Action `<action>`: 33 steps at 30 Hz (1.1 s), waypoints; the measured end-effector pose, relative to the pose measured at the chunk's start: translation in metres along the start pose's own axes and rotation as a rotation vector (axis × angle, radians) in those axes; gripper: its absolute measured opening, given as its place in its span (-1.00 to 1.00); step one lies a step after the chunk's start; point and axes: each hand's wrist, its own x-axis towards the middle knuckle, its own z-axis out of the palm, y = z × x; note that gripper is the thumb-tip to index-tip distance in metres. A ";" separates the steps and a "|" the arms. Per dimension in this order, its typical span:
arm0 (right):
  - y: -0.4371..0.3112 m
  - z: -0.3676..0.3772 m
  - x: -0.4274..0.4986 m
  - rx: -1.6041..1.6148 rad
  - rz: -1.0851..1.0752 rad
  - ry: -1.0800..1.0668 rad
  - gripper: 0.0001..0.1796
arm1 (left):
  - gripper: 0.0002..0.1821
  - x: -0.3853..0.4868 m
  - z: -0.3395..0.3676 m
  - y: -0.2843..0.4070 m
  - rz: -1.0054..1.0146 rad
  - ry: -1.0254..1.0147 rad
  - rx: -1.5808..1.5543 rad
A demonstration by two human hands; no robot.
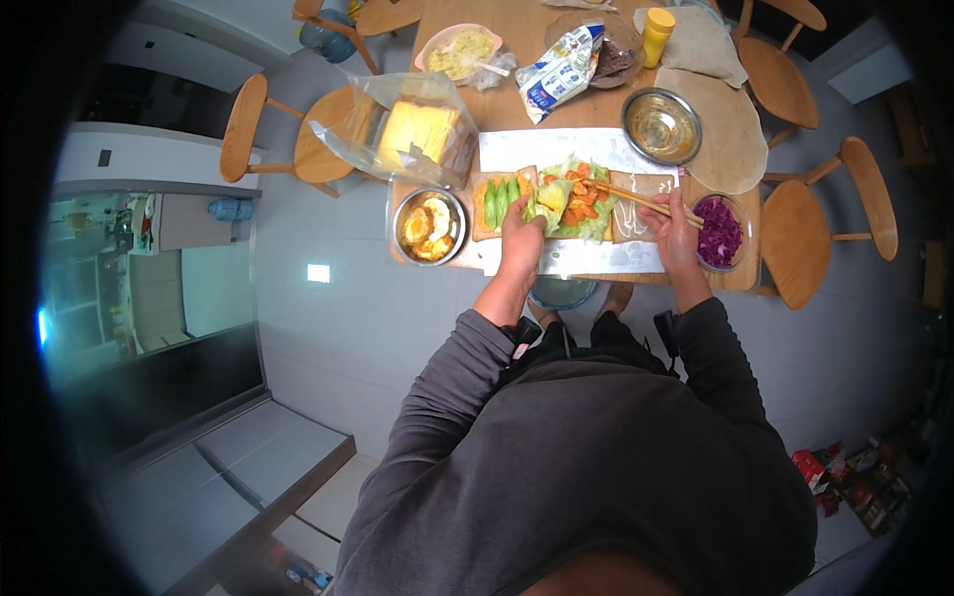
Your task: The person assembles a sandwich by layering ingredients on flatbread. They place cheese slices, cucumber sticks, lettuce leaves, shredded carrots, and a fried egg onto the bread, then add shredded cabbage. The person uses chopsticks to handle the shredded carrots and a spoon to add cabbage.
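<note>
My right hand point(674, 235) grips a pair of wooden chopsticks point(633, 197), whose tips touch orange diced pieces point(580, 210) lying on lettuce. With thumb and fingers, my left hand point(523, 237) holds the edge of a pale lettuce leaf point(553, 196) at the left of that heap. Just left of it, green slices point(501, 203) lie on a bread slice point(528, 177) with an orange spread. Another bread slice point(657, 183), streaked with white sauce, sits partly behind the chopsticks and my right hand. What supports the lettuce is mostly hidden.
White printed paper point(596, 257) lies under the bread. A steel bowl of fried eggs point(426, 225) stands left, shredded purple cabbage point(718, 232) right. Behind are bagged bread point(417, 134), a steel bowl point(662, 127), a printed package point(563, 71) and a yellow bottle point(657, 37). Wooden chairs point(797, 216) flank the table.
</note>
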 end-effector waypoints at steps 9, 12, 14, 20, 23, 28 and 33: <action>-0.007 0.002 -0.008 0.034 -0.038 0.066 -0.59 | -0.32 0.010 0.041 -0.029 0.749 -0.136 1.131; -0.009 0.002 -0.009 0.014 -0.052 0.075 -0.58 | -0.33 0.014 0.042 -0.046 0.889 -0.188 1.337; -0.009 0.004 -0.010 -0.012 -0.065 0.055 -0.57 | -0.33 0.011 0.039 -0.047 0.889 -0.230 1.338; -0.001 0.022 -0.010 -0.016 -0.057 0.003 -0.58 | -0.37 -0.007 0.030 -0.028 0.798 -0.304 1.035; 0.004 0.022 -0.009 -0.037 -0.019 -0.032 -0.61 | -0.45 -0.017 0.027 -0.033 0.780 -0.288 0.970; 0.021 0.008 0.003 -0.014 0.060 0.011 -0.65 | -0.48 -0.013 0.027 -0.045 0.857 -0.345 1.064; 0.038 -0.008 0.014 0.054 0.085 -0.017 -0.65 | -0.44 -0.010 0.024 -0.052 0.849 -0.386 1.166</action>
